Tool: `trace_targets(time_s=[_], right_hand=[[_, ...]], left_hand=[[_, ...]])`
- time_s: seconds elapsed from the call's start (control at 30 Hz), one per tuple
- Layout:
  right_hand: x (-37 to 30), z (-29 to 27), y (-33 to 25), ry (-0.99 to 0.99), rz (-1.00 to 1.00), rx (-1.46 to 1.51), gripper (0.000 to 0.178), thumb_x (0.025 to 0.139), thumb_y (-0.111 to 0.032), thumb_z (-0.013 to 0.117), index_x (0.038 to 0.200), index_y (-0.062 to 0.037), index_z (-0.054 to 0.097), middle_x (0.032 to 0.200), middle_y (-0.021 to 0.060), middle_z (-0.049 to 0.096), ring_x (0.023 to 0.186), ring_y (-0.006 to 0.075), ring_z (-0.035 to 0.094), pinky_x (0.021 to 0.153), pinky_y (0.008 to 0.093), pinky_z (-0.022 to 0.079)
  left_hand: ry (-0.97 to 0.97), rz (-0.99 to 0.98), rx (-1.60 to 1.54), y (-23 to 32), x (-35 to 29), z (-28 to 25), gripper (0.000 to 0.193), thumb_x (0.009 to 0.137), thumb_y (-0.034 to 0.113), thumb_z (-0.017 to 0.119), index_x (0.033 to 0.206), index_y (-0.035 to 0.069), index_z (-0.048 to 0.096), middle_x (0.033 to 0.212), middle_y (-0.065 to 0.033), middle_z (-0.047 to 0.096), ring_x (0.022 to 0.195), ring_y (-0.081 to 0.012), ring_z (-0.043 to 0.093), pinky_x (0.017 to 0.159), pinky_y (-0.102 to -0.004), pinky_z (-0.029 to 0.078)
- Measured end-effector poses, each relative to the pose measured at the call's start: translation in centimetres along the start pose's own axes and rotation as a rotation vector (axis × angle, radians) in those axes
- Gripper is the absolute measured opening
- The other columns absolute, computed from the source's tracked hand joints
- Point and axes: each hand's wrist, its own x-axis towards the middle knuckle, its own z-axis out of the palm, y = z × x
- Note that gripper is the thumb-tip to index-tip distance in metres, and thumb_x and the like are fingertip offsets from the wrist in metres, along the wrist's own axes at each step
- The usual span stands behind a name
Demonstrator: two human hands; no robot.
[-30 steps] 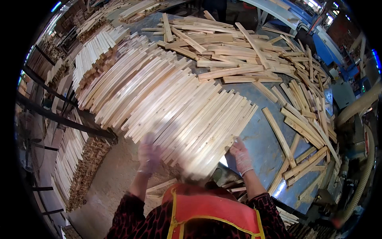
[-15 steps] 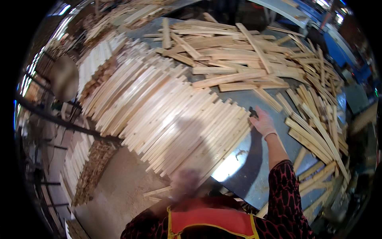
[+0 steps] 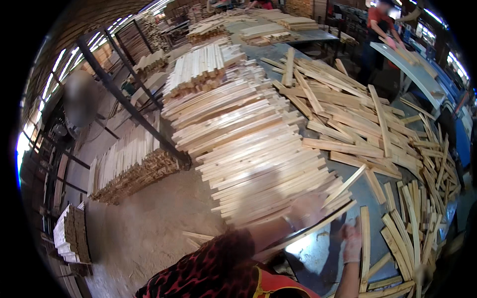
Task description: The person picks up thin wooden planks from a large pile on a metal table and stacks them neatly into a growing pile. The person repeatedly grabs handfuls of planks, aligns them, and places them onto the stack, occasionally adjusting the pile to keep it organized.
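My left hand (image 3: pixel 304 212) reaches over the near end of a row of pale wooden strips (image 3: pixel 263 164) lying side by side. A short wooden strip (image 3: pixel 345 186) slants up and right out of that hand, which seems closed on its lower end; the fingers are blurred. Just below lies a longer strip (image 3: pixel 318 227) at the row's near edge. My right hand (image 3: pixel 352 243), smeared by motion, is over the grey metal table (image 3: pixel 310 256). A loose strip (image 3: pixel 365 243) lies just to its right. Whether the right fingers hold anything cannot be made out.
Loose strips (image 3: pixel 348 119) lie heaped across the far and right table. Stacked strips (image 3: pixel 129 169) stand on the left behind a dark metal bar (image 3: pixel 129 99). A round blurred thing (image 3: pixel 81 98) is at far left. A co-worker (image 3: pixel 380 30) handles wood at a far-right bench.
My view has swung, so the row appears lower and more level. My left hand has come forward over the row, with a strip at it. My right hand has left the row's corner.
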Motion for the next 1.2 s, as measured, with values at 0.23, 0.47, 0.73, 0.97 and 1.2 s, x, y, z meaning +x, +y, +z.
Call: trace_targets(time_s=[0.23,0.47,0.73,0.97,1.2], right_hand=[[-6.8,16.8,5.2,-0.156,0.452,0.020,0.102,0.090,-0.007,0.079,0.167,-0.0133,0.012,0.114,0.0048,0.064,0.090,0.0149,0.063,0.078,0.0294,0.056],[-6.9,17.0,10.6,0.026,0.143,-0.262,0.113,0.084,-0.006,0.080,0.169,0.0011,0.005,0.165,0.0236,0.037,0.146,0.0319,0.044,0.124,0.0356,0.033],[-6.3,17.5,10.4,0.089,0.207,-0.378,0.115,0.082,-0.011,0.082,0.168,0.0033,0.007,0.155,0.0243,0.051,0.136,0.0334,0.054,0.118,0.0361,0.040],[-6.8,18.4,8.3,0.051,0.221,-0.268,0.107,0.083,-0.014,0.079,0.165,0.0056,0.013,0.148,0.0227,0.058,0.128,0.0334,0.060,0.111,0.0384,0.047],[-5.9,18.1,7.2,0.060,0.401,-0.708,0.112,0.085,-0.037,0.080,0.160,0.0125,0.013,0.142,0.0330,0.060,0.130,0.0414,0.060,0.112,0.0408,0.047]], left_hand=[[-0.242,-0.212,0.313,-11.6,0.3,-2.4,0.037,0.098,0.022,0.064,0.130,0.005,0.062,0.117,-0.0199,0.072,0.112,-0.0366,0.070,0.099,-0.0497,0.057],[0.122,0.152,0.757,-26.4,-7.1,-7.4,0.031,0.101,0.018,0.055,0.126,0.001,0.065,0.094,-0.0128,0.069,0.080,-0.0230,0.067,0.061,-0.0410,0.056],[0.212,-0.197,0.836,-39.0,-1.7,-23.8,0.047,0.100,0.026,0.057,0.147,0.018,0.055,0.123,-0.0074,0.063,0.114,-0.0298,0.060,0.093,-0.0494,0.050],[0.347,-0.245,0.921,-40.4,-1.1,-22.5,0.052,0.099,0.029,0.058,0.149,0.017,0.050,0.150,-0.0115,0.053,0.135,-0.0344,0.052,0.112,-0.0551,0.041],[0.936,-0.735,0.151,-37.0,-14.1,-13.3,0.071,0.085,0.017,0.077,0.151,0.012,0.053,0.153,-0.0178,0.054,0.135,-0.0363,0.056,0.114,-0.0435,0.048]])
